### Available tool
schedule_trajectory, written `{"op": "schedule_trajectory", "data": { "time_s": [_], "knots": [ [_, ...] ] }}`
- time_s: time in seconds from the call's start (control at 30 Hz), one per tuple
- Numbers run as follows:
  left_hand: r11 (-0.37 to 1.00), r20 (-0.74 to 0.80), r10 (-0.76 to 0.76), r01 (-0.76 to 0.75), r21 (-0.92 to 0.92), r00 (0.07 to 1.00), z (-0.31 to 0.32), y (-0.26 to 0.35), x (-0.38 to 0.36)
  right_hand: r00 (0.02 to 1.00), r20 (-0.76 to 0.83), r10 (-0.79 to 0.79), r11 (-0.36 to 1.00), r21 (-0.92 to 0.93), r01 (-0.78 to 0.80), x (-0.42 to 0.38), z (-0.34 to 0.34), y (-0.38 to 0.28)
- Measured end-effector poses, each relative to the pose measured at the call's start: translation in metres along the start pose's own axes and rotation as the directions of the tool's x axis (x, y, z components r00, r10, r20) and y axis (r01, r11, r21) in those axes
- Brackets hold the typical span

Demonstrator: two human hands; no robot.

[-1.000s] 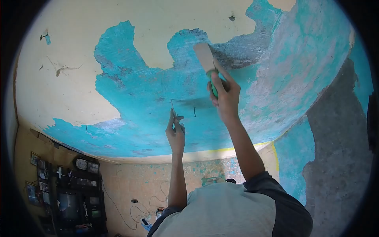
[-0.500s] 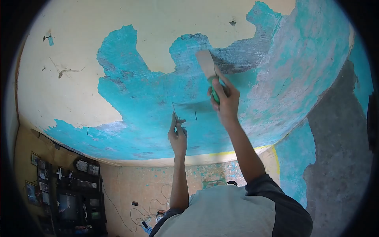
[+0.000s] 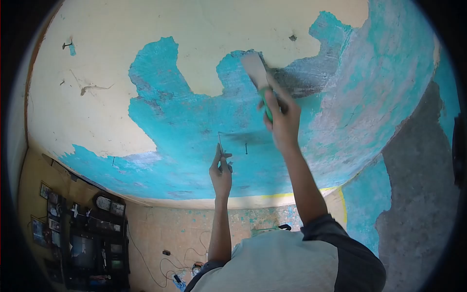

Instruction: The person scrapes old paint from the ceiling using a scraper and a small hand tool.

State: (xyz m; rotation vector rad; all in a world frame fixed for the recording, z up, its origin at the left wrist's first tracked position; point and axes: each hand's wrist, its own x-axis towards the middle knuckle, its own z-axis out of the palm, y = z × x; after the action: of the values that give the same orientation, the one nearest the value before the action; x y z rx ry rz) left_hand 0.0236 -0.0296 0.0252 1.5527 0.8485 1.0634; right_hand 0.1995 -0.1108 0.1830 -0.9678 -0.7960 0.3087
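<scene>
My right hand (image 3: 284,117) is wrapped round the green handle of a paint scraper (image 3: 255,70). The scraper's broad, pale blade points up the wall and overlaps the top of a turquoise patch, beside the cream paint (image 3: 194,73). Lower and to the left, my left hand (image 3: 221,177) is raised close to the wall with its fingers pinched together. A thin dark line (image 3: 220,137) rises from its fingertips, and small grey bits show between the fingers; what they are I cannot make out. Bare turquoise wall (image 3: 185,131) surrounds both hands.
A nail (image 3: 246,148) sticks out between my hands, and a hook (image 3: 67,45) at upper left. A hole (image 3: 292,37) marks the cream paint. Below left stands a dark cabinet (image 3: 87,243). Cables (image 3: 168,265) and paint flakes lie on the floor.
The scraper has slid upward along the wall to the upper edge of the turquoise patch. My left hand keeps about the same place on the wall. The view has shifted slightly.
</scene>
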Motion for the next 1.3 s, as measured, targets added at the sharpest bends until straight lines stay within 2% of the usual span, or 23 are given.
{"op": "schedule_trajectory", "data": {
  "time_s": [0.1, 0.17, 0.37, 0.5, 0.57, 0.67, 0.77, 0.83, 0.87, 0.93, 0.97, 1.0, 1.13, 1.23, 1.3],
  "knots": [
    [0.999, -0.005, 0.042, -0.042, -0.01, 0.999, 0.001, 0.0, 0.003, 0.998, 0.058, -0.039, 0.999, 0.036, 0.037, 0.003, 0.008, -0.009],
    [0.999, -0.026, 0.034, -0.033, 0.02, 0.999, 0.002, -0.003, 0.0, 0.998, 0.056, -0.031, 0.999, -0.018, 0.032, -0.009, 0.001, 0.003],
    [0.999, -0.066, 0.026, -0.028, -0.035, 0.998, 0.013, -0.01, -0.025, 0.952, 0.066, 0.3, 0.952, -0.088, -0.294, -0.095, -0.042, 0.081],
    [0.975, -0.039, -0.008, -0.001, -0.224, 0.999, 0.032, -0.019, -0.06, 0.913, 0.089, 0.399, 0.913, -0.128, -0.387, -0.14, -0.079, 0.108],
    [0.978, -0.029, -0.034, 0.027, -0.206, 0.999, 0.041, -0.029, -0.076, 0.897, 0.104, 0.429, 0.901, -0.124, -0.417, -0.152, -0.09, 0.111],
    [0.986, -0.007, -0.032, 0.031, -0.163, 0.999, 0.055, -0.031, -0.094, 0.89, 0.111, 0.442, 0.89, -0.181, -0.419, -0.163, -0.099, 0.11],
    [0.99, -0.014, -0.059, 0.057, -0.126, 0.998, 0.062, -0.033, -0.105, 0.879, 0.21, 0.429, 0.886, -0.287, -0.364, -0.171, -0.106, 0.112],
    [0.999, 0.03, 0.023, -0.024, 0.034, 0.999, 0.061, -0.032, -0.108, 0.872, 0.317, 0.372, 0.895, -0.373, -0.246, -0.175, -0.108, 0.112],
    [0.999, 0.023, 0.007, -0.008, 0.046, 1.0, 0.062, -0.029, -0.112, 0.865, 0.329, 0.379, 0.894, -0.372, -0.25, -0.178, -0.108, 0.113],
    [0.998, -0.01, -0.009, 0.009, 0.06, 1.0, 0.063, -0.022, -0.12, 0.882, 0.386, 0.271, 0.914, -0.391, -0.109, -0.182, -0.105, 0.113],
    [0.997, -0.03, -0.011, 0.013, 0.071, 0.999, 0.064, -0.02, -0.12, 0.878, 0.397, 0.268, 0.916, -0.388, -0.104, -0.182, -0.104, 0.113],
    [0.999, -0.064, -0.039, 0.039, -0.004, 0.997, 0.066, -0.024, -0.122, 0.864, 0.413, 0.289, 0.915, -0.385, -0.122, -0.184, -0.104, 0.113],
    [0.999, -0.119, -0.031, 0.034, 0.017, 0.992, 0.069, -0.031, -0.129, 0.845, 0.44, 0.303, 0.925, -0.35, -0.15, -0.191, -0.104, 0.112],
    [0.999, -0.122, 0.029, -0.026, 0.024, 0.992, 0.069, -0.032, -0.134, 0.827, 0.472, 0.307, 0.928, -0.341, -0.15, -0.195, -0.109, 0.113],
    [0.967, -0.057, -0.209, 0.197, -0.162, 0.976, 0.067, -0.034, -0.142, 0.802, 0.455, 0.387, 0.917, -0.284, -0.281, -0.199, -0.115, 0.125]
  ]
}}
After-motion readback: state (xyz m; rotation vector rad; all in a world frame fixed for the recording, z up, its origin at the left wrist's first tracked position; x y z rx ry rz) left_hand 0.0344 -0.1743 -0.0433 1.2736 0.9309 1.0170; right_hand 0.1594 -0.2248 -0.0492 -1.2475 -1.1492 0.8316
